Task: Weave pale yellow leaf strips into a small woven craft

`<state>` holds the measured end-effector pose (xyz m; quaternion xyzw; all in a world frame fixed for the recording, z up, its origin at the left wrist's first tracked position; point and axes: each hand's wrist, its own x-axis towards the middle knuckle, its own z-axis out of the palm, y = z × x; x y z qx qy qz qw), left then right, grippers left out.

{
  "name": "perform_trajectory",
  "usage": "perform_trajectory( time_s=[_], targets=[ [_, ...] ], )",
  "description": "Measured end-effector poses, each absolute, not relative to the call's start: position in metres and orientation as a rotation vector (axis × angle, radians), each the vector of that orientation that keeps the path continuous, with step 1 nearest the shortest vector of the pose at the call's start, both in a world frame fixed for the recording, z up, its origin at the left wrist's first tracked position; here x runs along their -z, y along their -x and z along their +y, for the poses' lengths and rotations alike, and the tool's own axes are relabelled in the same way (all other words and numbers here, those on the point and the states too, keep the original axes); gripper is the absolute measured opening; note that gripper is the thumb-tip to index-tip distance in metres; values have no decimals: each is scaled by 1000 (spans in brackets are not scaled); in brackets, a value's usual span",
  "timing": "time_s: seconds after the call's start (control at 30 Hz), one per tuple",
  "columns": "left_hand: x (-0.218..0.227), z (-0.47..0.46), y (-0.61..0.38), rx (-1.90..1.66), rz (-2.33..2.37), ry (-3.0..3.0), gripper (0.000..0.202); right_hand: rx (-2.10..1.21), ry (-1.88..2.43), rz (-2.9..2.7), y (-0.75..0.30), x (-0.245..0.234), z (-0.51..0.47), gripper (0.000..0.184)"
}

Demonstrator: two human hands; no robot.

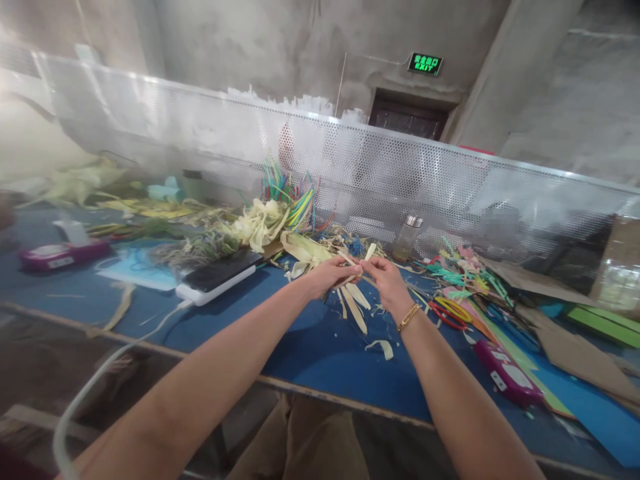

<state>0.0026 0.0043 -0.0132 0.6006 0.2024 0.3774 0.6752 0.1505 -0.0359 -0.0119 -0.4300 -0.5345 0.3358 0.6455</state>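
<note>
My left hand (331, 276) and my right hand (386, 279) meet over the middle of the blue table, fingertips almost touching. Both are pinched on pale corn husk strips (371, 252); one end sticks up between the fingers. Several more husk strips (354, 313) hang or lie just below the hands; whether they join the held piece I cannot tell. A loose curl of husk (384, 349) lies on the table nearer to me. Left of my hands, a heap of pale husks (263, 223) sits against long coloured stems (285, 187).
To the left are a black-screened white device (217, 277) with a cable, and a purple device (65, 253). On the right lie red- and yellow-handled scissors (450, 312), another purple device (507, 373) and cardboard (580, 347). A glass bottle (407, 238) stands by the perforated metal screen (425, 173).
</note>
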Motion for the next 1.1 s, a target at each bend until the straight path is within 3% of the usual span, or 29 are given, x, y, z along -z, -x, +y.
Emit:
perform_trajectory(
  time_s=[0.53,0.73,1.0,1.1],
  targets=[
    [16,6,-9,-963,384,-1448,34,-760,947,-1044,-143,18,-31,26],
    [14,6,-6,-978,494,-1482,25,-832,985,-1004,-138,17,-34,26],
    [6,4,0,-848,684,-1690,21,-680,1133,-1031,-150,18,-30,28],
    [9,8,3,-813,670,-1778,21,-409,1212,-1190,-163,16,-28,34]
  ],
)
